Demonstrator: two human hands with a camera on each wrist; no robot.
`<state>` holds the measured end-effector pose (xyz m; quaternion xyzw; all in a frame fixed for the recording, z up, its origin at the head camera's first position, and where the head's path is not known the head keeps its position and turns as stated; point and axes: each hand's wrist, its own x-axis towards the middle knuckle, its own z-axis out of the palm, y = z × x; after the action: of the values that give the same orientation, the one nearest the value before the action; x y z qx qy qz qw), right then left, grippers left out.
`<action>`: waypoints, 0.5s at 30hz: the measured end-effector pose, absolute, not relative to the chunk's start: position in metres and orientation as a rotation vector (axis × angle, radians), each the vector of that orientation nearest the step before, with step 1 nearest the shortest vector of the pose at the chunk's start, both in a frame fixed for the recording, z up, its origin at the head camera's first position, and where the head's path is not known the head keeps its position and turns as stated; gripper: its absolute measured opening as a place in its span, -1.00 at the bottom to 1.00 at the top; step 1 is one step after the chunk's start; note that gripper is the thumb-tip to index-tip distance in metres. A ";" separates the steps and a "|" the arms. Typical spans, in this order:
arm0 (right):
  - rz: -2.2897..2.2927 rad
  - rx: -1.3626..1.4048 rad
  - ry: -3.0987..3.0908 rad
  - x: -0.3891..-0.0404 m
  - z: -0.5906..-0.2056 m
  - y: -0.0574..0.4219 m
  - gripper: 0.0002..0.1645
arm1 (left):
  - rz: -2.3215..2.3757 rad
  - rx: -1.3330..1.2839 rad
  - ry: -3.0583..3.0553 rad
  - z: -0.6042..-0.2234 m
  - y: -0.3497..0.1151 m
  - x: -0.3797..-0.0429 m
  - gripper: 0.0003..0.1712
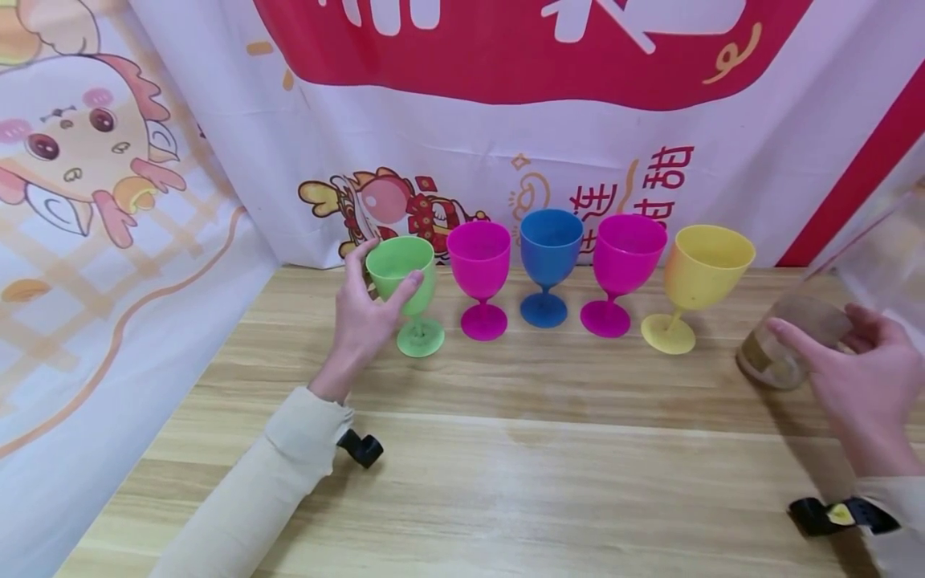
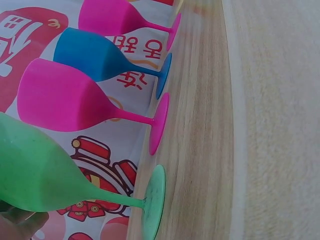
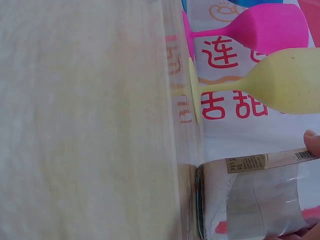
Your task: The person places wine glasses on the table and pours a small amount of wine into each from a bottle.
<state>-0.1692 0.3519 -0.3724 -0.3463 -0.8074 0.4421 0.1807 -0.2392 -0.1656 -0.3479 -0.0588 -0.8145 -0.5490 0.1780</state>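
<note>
My left hand [image 1: 364, 317] holds the bowl of a light green plastic goblet [image 1: 403, 269], thumb on the near side and fingers at its left. The goblet stands upright, its round foot on the table; the left wrist view shows fingertips [image 2: 25, 222] beside the green bowl. At the far right, my right hand [image 1: 860, 377] grips a clear bottle [image 1: 776, 345] with a tan label, its base at the table. The bottle's upper part is blurred and see-through in the head view. In the right wrist view the bottle [image 3: 240, 195] shows its printed label, with a thumb at its side.
Between the hands stand a magenta goblet [image 1: 479, 261], a blue goblet [image 1: 551, 249], a second magenta goblet [image 1: 627, 257] and a yellow goblet [image 1: 708, 269], in one row. Behind them hangs a printed cloth [image 1: 448, 128]. The wooden table [image 1: 506, 482] spreads in front.
</note>
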 end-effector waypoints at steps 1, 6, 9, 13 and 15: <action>1.246 -0.980 -2.284 -0.169 -0.372 0.351 0.11 | -1.550 -0.165 -2.309 -0.348 -0.166 -0.239 -0.02; 1.228 -0.968 -2.318 -0.169 -0.373 0.353 0.14 | -1.526 -0.169 -2.340 -0.347 -0.167 -0.240 0.00; 1.241 -0.972 -2.312 -0.169 -0.371 0.354 0.17 | -1.508 -0.168 -2.361 -0.346 -0.168 -0.239 0.01; 1.275 -0.962 -2.232 -0.165 -0.363 0.352 0.12 | -1.462 -0.173 -2.372 -0.341 -0.167 -0.239 0.02; 1.247 -0.939 -2.200 -0.161 -0.355 0.350 0.05 | -1.421 -0.193 -2.364 -0.337 -0.167 -0.239 0.02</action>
<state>-0.1608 0.3498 -0.3550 -0.3397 -0.7955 0.4508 0.2203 -0.2386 -0.1667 -0.3367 -0.0686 -0.8400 -0.5047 0.1872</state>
